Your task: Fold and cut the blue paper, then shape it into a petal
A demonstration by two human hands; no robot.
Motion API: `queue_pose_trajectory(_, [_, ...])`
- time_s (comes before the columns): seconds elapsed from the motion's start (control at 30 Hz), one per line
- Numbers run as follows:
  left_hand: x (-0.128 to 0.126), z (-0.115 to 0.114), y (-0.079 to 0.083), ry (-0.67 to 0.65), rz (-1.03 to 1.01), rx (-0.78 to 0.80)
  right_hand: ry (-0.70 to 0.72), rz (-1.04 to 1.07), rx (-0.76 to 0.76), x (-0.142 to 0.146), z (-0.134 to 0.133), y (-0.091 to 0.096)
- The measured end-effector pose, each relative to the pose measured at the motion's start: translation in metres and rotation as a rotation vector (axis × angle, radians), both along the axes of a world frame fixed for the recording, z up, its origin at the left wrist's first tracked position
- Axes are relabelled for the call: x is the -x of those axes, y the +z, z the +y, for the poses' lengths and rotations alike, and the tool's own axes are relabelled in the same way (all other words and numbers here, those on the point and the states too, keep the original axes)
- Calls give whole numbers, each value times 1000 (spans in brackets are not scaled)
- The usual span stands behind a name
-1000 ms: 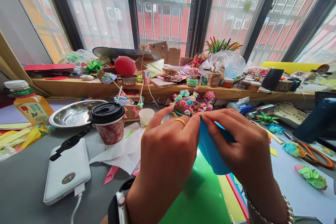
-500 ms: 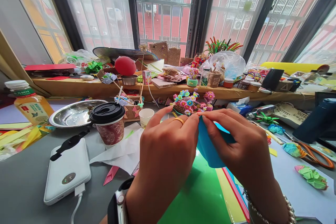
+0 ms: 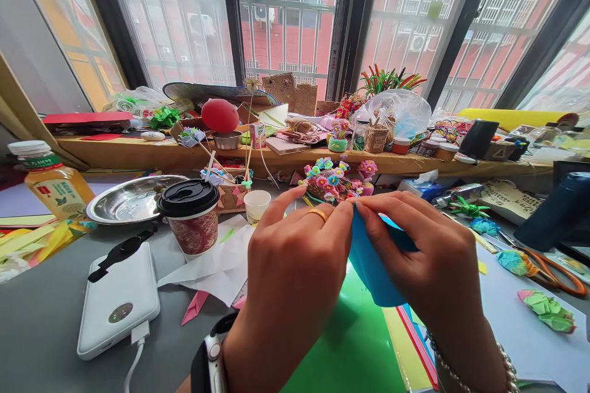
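Observation:
Both of my hands are raised over the desk and pinch one folded piece of blue paper point(image 3: 372, 267) between them. My left hand point(image 3: 290, 270), with a gold ring and a watch at the wrist, grips the paper's upper left edge with thumb and fingers pressed together. My right hand point(image 3: 424, 258), with a bead bracelet, pinches the top edge from the right and covers most of that side. Under the hands lies a stack of coloured sheets, a green sheet point(image 3: 350, 344) on top.
A coffee cup with a black lid point(image 3: 191, 215), a white power bank point(image 3: 118, 301), a metal plate point(image 3: 126, 199), a small paper cup point(image 3: 256, 204) and a juice bottle point(image 3: 53, 184) stand left. Orange scissors point(image 3: 555, 273) and folded paper figures point(image 3: 548, 310) lie right. A cluttered wooden ledge point(image 3: 138, 153) runs behind.
The hands and the blue paper have barely shifted; the pinch at the top edge stays the same.

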State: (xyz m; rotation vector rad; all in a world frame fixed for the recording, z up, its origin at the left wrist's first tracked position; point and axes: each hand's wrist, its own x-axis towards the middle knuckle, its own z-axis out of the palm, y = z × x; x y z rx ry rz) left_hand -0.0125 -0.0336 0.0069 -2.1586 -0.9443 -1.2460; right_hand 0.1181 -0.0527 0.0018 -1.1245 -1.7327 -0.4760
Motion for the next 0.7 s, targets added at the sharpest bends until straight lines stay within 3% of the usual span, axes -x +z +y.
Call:
queue_pose_trajectory(0.27, [3,1,0,-30,-15,39,20,-2,20,-4,-1,2])
queue_pose_trajectory(0.5, [33,8,12,-346,246,397,293,-97,515,-25,-13,10])
queue_pose_trajectory(0.6, [38,10,15,-483,277,542,351,-116,589,-29,-16,12])
queue_pose_trajectory(0.7, [38,12,17,-538,280,592,354,-97,609,-28,-16,13])
